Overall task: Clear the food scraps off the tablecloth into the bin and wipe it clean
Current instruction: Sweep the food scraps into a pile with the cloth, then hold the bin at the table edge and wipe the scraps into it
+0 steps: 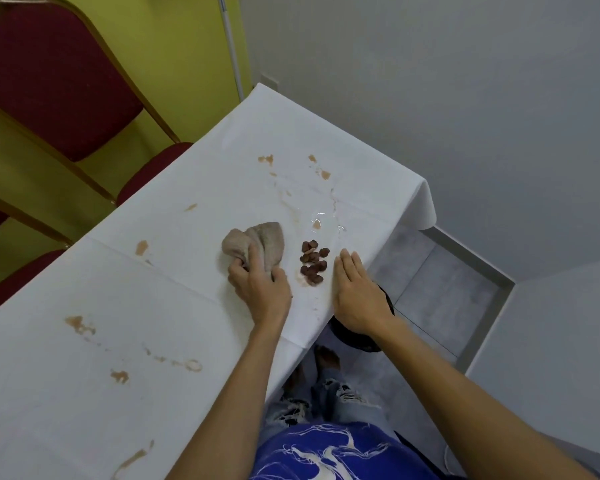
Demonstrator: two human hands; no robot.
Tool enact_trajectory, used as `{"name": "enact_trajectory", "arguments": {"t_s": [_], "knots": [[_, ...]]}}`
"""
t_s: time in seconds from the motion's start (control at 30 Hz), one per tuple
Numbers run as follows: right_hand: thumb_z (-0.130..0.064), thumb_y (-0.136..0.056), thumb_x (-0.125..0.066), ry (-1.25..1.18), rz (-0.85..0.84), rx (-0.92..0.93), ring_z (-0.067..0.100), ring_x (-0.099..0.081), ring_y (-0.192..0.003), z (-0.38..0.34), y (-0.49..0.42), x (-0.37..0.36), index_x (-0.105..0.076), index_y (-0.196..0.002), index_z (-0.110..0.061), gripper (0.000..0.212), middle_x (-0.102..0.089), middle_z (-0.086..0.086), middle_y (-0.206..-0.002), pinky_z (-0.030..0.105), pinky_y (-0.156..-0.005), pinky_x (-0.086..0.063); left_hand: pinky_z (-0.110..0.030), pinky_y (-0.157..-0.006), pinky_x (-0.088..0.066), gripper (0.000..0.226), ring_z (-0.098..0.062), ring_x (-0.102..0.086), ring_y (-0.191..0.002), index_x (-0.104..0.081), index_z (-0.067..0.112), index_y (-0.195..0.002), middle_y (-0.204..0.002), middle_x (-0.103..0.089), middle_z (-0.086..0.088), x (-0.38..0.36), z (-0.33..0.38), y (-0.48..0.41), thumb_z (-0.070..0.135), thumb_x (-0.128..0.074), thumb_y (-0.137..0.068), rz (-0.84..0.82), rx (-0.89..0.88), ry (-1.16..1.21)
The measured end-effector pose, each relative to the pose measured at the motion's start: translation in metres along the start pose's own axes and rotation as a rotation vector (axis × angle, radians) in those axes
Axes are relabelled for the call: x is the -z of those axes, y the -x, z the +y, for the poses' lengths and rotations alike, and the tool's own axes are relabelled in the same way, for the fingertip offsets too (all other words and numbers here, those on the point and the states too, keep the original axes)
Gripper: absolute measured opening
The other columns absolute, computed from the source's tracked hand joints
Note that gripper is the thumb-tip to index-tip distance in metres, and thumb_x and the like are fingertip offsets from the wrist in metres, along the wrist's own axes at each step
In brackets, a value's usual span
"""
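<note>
A small heap of dark brown food scraps (pixel 313 262) lies on the white tablecloth (pixel 125 292) close to its right edge. My left hand (pixel 260 289) grips a bunched beige cloth (pixel 257 244) just left of the heap. My right hand (pixel 359 296) rests flat and open at the table edge, right of the scraps, fingers together. Below that hand, a black bin (pixel 357 337) shows partly under the edge. Brown smears (pixel 80 323) and a wet patch (pixel 321 220) mark the tablecloth.
Dark red padded chairs with gold frames (pixel 49 81) stand along the table's far left side. A grey tiled floor (pixel 440 289) and white walls lie to the right. My legs in torn jeans (pixel 323 400) are beside the table's edge.
</note>
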State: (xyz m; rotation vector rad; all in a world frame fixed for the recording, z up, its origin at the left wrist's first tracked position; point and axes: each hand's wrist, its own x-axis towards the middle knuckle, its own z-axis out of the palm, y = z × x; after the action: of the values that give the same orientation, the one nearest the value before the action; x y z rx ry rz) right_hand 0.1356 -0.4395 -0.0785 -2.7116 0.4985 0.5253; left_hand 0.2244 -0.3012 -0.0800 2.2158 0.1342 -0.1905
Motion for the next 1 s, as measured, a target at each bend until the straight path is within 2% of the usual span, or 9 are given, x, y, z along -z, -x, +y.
{"name": "enact_trajectory", "arguments": {"t_s": [0.2, 0.3, 0.5, 0.63, 0.73, 0.8, 0.87, 0.9, 1.0], "knots": [[-0.026, -0.104, -0.033, 0.019, -0.040, 0.019, 0.021, 0.014, -0.152, 0.008, -0.003, 0.004, 0.003, -0.157, -0.007, 0.067, 0.014, 0.007, -0.165, 0.039, -0.122, -0.020, -0.039, -0.115, -0.030, 0.066, -0.024, -0.030, -0.128, -0.038, 0.026, -0.152, -0.138, -0.032, -0.011, -0.013, 0.016, 0.013, 0.009, -0.056, -0.091, -0.124, -0.069, 0.006], [-0.034, -0.104, -0.032, -0.012, -0.040, 0.034, 0.019, 0.010, -0.152, 0.015, -0.003, 0.005, -0.003, -0.158, -0.010, 0.066, 0.010, 0.003, -0.166, 0.043, -0.121, -0.023, -0.041, -0.112, -0.031, 0.058, -0.031, -0.034, -0.127, -0.051, 0.024, -0.144, -0.141, -0.034, -0.014, -0.001, 0.004, 0.003, 0.014, -0.062, -0.087, -0.064, -0.077, -0.079], [-0.033, -0.103, -0.038, -0.138, -0.036, 0.049, 0.021, 0.003, -0.153, 0.019, -0.001, 0.010, -0.015, -0.156, -0.007, 0.063, -0.002, 0.005, -0.166, 0.043, -0.123, -0.016, -0.049, -0.115, -0.020, 0.060, -0.030, -0.019, -0.144, -0.055, 0.036, -0.136, -0.158, -0.018, -0.009, 0.021, -0.009, -0.001, 0.054, -0.069, -0.080, -0.065, -0.048, -0.290], [-0.032, -0.104, -0.042, -0.348, 0.080, 0.007, 0.018, -0.013, -0.152, 0.029, 0.014, 0.016, -0.032, -0.153, -0.011, 0.054, -0.022, 0.003, -0.163, 0.032, -0.121, -0.015, -0.048, -0.114, -0.023, 0.048, -0.029, -0.022, -0.142, -0.061, 0.029, -0.129, -0.155, -0.024, -0.009, 0.025, 0.000, 0.036, 0.037, -0.070, -0.083, 0.020, -0.133, -0.287], [-0.030, -0.101, -0.045, -0.524, 0.189, -0.048, 0.016, -0.041, -0.138, 0.044, 0.030, 0.014, -0.049, -0.144, -0.016, 0.045, -0.048, -0.002, -0.149, 0.032, -0.115, -0.033, -0.041, -0.105, -0.034, 0.039, -0.028, -0.038, -0.126, -0.067, 0.020, -0.118, -0.143, -0.038, -0.008, 0.016, 0.013, 0.080, 0.019, -0.069, -0.079, 0.074, -0.294, -0.248], [-0.028, -0.100, -0.046, -0.613, 0.229, -0.065, 0.004, -0.055, -0.117, 0.053, 0.043, 0.013, -0.059, -0.132, -0.020, 0.036, -0.062, -0.011, -0.129, 0.023, -0.099, -0.045, -0.026, -0.100, -0.035, 0.035, -0.019, -0.042, -0.119, -0.067, 0.019, -0.114, -0.132, -0.044, -0.005, 0.003, 0.021, 0.109, 0.020, -0.062, -0.079, -0.012, -0.385, -0.191], [-0.024, -0.101, -0.048, -0.683, 0.239, -0.083, -0.007, -0.052, -0.099, 0.066, 0.056, 0.009, -0.063, -0.125, -0.019, 0.030, -0.063, -0.018, -0.113, 0.008, -0.084, -0.041, -0.016, -0.093, -0.036, 0.031, -0.010, -0.045, -0.114, -0.066, 0.021, -0.111, -0.122, -0.048, 0.002, -0.015, 0.027, 0.133, 0.023, -0.057, -0.082, -0.191, -0.350, -0.145], [-0.024, -0.101, -0.049, -0.702, 0.235, -0.094, -0.005, -0.053, -0.102, 0.073, 0.062, 0.004, -0.063, -0.127, -0.018, 0.031, -0.062, -0.016, -0.115, 0.009, -0.086, -0.042, -0.016, -0.090, -0.040, 0.028, -0.007, -0.049, -0.110, -0.066, 0.022, -0.111, -0.118, -0.052, 0.006, -0.026, 0.027, 0.142, 0.022, -0.058, -0.084, -0.292, -0.285, -0.122], [-0.029, -0.101, -0.048, -0.713, 0.194, -0.134, 0.013, -0.056, -0.121, 0.107, 0.076, -0.023, -0.060, -0.132, -0.019, 0.035, -0.063, -0.004, -0.131, 0.036, -0.102, -0.047, -0.028, -0.089, -0.053, 0.026, -0.010, -0.064, -0.099, -0.066, 0.022, -0.113, -0.110, -0.068, 0.006, -0.069, 0.013, 0.155, 0.015, -0.062, -0.088, -0.493, -0.092, -0.148]]}}
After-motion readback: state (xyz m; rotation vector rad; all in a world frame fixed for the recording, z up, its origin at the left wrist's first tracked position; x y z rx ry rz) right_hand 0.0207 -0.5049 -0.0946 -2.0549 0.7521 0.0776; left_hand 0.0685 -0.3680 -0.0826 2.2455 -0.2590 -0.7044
